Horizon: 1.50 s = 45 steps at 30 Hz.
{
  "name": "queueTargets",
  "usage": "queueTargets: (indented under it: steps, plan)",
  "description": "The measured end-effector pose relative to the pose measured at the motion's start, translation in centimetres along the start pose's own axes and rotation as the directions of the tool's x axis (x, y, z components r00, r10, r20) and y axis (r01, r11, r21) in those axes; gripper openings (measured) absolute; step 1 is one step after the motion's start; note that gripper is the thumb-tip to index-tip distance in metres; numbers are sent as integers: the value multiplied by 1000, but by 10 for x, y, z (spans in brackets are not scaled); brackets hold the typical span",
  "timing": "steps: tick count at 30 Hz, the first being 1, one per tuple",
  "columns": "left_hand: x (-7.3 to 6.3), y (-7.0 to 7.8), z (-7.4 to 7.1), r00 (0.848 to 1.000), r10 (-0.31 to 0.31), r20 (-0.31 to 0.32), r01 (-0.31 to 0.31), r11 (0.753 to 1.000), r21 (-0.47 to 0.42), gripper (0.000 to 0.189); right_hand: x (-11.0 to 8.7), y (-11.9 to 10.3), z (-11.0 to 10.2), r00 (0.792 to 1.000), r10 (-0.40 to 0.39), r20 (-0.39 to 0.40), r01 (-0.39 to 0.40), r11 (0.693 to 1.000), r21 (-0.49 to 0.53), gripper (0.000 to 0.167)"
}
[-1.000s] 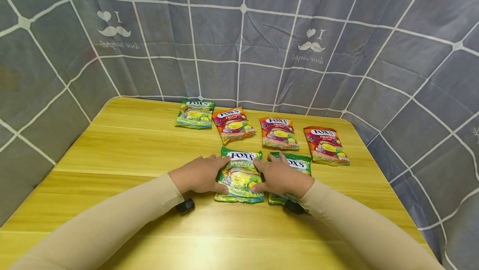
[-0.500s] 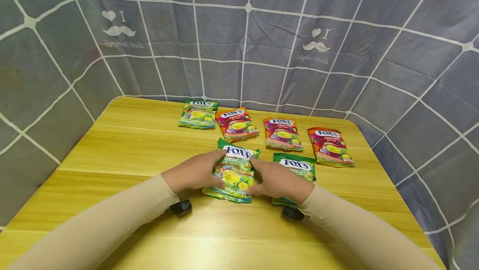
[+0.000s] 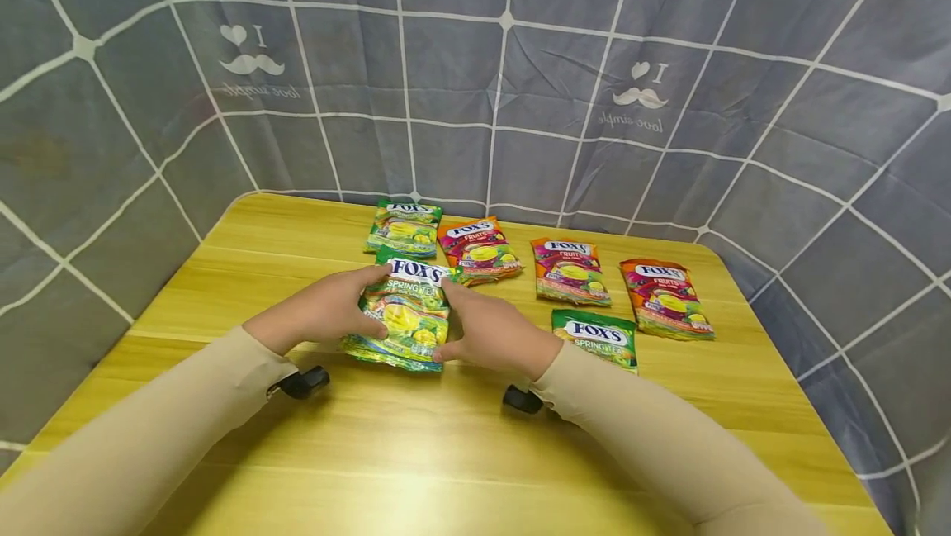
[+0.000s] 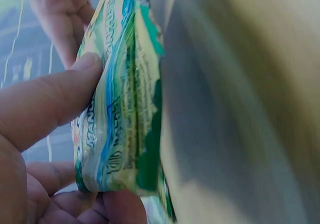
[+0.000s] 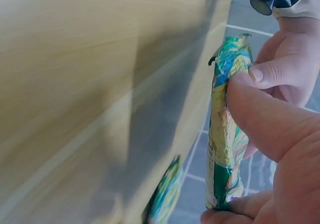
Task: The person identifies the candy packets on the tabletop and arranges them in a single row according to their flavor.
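Both hands grip one green FOX'S Spring Tea candy bag (image 3: 404, 317) by its sides, a little above the table. My left hand (image 3: 327, 309) pinches its left edge, thumb in front and fingers behind, as the left wrist view also shows. On the opposite edge my right hand (image 3: 494, 329) has its thumb on the front face and its fingers around the side. In the right wrist view the candy bag (image 5: 227, 129) appears edge-on, apart from the wood surface. Just behind it lie another green candy bag (image 3: 404, 226) and a red-orange Fruits candy bag (image 3: 481, 249).
Two more red-orange bags lie to the right, one at the back (image 3: 572, 272) and one farther right (image 3: 667, 298). A green bag (image 3: 598, 338) lies before them, partly covered by the right forearm. A grey grid-patterned curtain (image 3: 461, 82) borders the wooden table (image 3: 416, 453).
Both hands have lifted the green candy bag and carried it left and slightly back. The green bag on the right is now less covered by the right hand. The camera view has shifted slightly.
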State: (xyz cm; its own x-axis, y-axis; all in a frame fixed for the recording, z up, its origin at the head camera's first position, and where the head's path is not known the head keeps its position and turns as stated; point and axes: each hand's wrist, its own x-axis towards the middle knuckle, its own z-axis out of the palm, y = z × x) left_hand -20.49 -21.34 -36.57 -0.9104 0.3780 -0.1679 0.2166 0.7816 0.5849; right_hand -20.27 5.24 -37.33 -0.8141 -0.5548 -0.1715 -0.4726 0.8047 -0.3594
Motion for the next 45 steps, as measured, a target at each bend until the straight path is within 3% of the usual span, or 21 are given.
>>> queueTargets:
  steps: [6, 11, 18, 25, 33, 40, 45]
  plan:
    - [-12, -29, -29, 999, -18, -34, 19, 999, 33, 107, 37, -30, 4, 999, -37, -27, 36, 999, -21, 115]
    - [-20, -58, -44, 999, -26, -48, 28, 998, 47, 105, 67, -54, 12, 999, -46, -8, 45, 997, -66, 115]
    - [-34, -98, -54, 998, -54, -37, 56, 997, 54, 105, 102, -84, 31, 999, -39, 38, 42, 996, -73, 115]
    - [-47, -132, -57, 995, -97, -13, 98, 992, 75, 106, 124, -107, 47, 995, -20, 96, 31, 993, -116, 105]
    - [-54, -148, -68, 995, -102, 18, 101, 994, 29, 102, 135, -119, 52, 992, 28, 121, -4, 981, -194, 90]
    - [-54, -149, -77, 976, -153, 156, 180, 968, -176, 107, 139, -125, 53, 986, 87, 143, -55, 975, -213, 87]
    - [-53, -153, -82, 974, -168, 154, 179, 982, -65, 105, 141, -131, 54, 983, 117, 142, -85, 973, -215, 87]
